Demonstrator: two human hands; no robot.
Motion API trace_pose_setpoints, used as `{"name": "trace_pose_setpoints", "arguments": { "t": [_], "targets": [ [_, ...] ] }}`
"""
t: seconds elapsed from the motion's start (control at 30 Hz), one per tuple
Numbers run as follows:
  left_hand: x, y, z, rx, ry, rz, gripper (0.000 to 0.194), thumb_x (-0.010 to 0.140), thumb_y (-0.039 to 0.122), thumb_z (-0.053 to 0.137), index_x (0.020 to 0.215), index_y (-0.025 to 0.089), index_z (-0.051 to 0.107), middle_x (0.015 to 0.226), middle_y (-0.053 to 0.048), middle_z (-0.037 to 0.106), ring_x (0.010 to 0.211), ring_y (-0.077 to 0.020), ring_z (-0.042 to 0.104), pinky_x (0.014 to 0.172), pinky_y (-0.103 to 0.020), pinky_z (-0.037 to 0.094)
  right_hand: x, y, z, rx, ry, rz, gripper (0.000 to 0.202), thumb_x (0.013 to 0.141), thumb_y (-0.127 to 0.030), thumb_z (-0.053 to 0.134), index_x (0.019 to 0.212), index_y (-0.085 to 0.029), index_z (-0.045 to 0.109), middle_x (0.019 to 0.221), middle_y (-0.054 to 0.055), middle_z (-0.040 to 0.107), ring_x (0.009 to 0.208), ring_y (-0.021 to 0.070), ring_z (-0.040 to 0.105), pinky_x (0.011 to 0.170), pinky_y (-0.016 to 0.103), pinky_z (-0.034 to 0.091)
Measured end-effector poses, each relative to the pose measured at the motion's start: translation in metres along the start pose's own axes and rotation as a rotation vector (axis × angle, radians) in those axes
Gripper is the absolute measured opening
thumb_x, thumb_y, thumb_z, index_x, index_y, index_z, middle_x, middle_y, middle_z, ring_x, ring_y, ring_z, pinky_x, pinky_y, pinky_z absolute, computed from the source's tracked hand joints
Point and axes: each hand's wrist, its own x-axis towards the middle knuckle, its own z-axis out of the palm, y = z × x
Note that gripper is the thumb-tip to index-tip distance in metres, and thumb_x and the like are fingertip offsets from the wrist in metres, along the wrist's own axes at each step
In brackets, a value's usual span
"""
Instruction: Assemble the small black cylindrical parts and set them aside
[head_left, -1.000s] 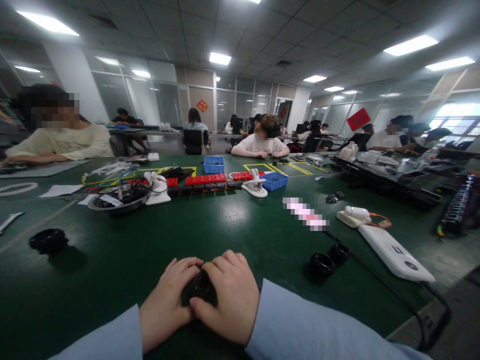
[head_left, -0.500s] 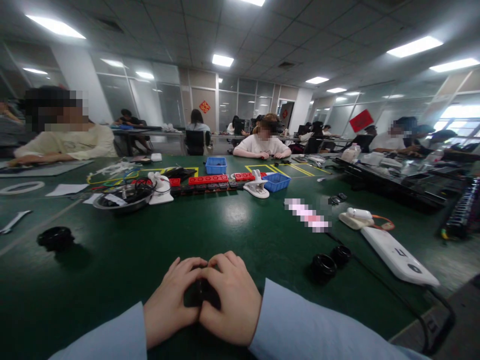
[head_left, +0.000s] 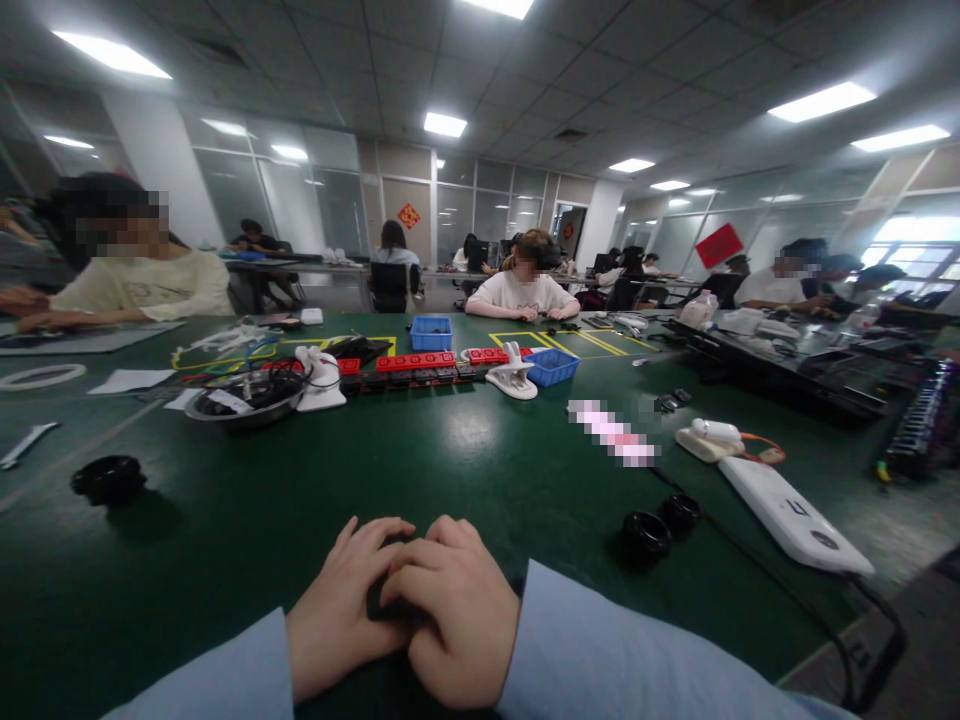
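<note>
Near the front of the green table, my left hand (head_left: pixel 337 600) and my right hand (head_left: pixel 465 610) meet with curled fingers. Between them is something dark, almost wholly covered by the fingers, so its kind cannot be made out. My right fingers lie over the tips of my left ones. To the right, apart from my hands, stand two black ring-shaped parts, a nearer one (head_left: pixel 646 540) and a farther one (head_left: pixel 681 513). A third black ring-shaped part (head_left: pixel 109 481) sits far to the left.
Across the table are a metal bowl (head_left: pixel 247 408) of cables, white clamps (head_left: pixel 513 374), red strips (head_left: pixel 416 361) and blue bins (head_left: pixel 553 368). A white power bank (head_left: pixel 796 515) with a black cable lies right. Co-workers sit beyond.
My right fingers have shifted left and down over my left fingertips, closing the gap between the hands. The dark thing there is more hidden. The person at left has moved their arms.
</note>
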Motion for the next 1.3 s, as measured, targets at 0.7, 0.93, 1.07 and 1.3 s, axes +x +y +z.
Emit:
{"name": "trace_pose_setpoints", "arguments": {
  "t": [0.7, 0.93, 1.07, 1.3],
  "targets": [
    [0.0, 0.005, -0.003, 0.023, -0.017, -0.022, 0.032, 0.055, 0.028, 0.069, 0.087, 0.023, 0.065, 0.114, -0.007, 0.055, 0.111, -0.0316, 0.047, 0.102, -0.059, 0.016, -0.005, 0.009, 0.017, -0.039, 0.105, -0.191, 0.029, 0.065, -0.034, 0.06, 0.049, -0.017, 0.042, 0.048, -0.004, 0.046, 0.061, 0.0126, 0.04, 0.062, 0.031, 0.028],
    [-0.001, 0.003, -0.002, 0.022, 0.001, 0.004, 0.034, 0.058, 0.035, 0.071, 0.09, 0.026, 0.064, 0.113, -0.006, 0.056, 0.111, -0.0301, 0.047, 0.1, -0.062, 0.018, -0.001, 0.003, -0.007, -0.036, 0.265, 0.171, 0.013, 0.068, -0.024, 0.06, 0.076, -0.016, 0.054, 0.08, 0.003, 0.053, 0.077, 0.0177, 0.044, 0.068, 0.031, 0.033],
    [0.0, 0.002, -0.001, 0.01, 0.011, 0.008, 0.035, 0.057, 0.036, 0.072, 0.09, 0.025, 0.063, 0.109, -0.005, 0.057, 0.108, -0.0293, 0.049, 0.102, -0.06, 0.018, 0.001, -0.001, -0.008, -0.044, 0.167, 0.267, 0.03, 0.067, -0.032, 0.068, 0.089, -0.017, 0.055, 0.09, 0.004, 0.053, 0.083, 0.0203, 0.044, 0.073, 0.034, 0.033],
    [0.0, 0.003, 0.0, 0.001, 0.02, 0.003, 0.026, 0.056, 0.025, 0.067, 0.081, 0.023, 0.061, 0.106, -0.005, 0.056, 0.106, -0.0273, 0.05, 0.102, -0.058, 0.017, 0.001, 0.001, 0.001, -0.089, 0.082, 0.285, 0.032, 0.067, -0.037, 0.069, 0.089, -0.019, 0.054, 0.087, 0.003, 0.055, 0.081, 0.0201, 0.045, 0.072, 0.035, 0.034]
  ]
}}
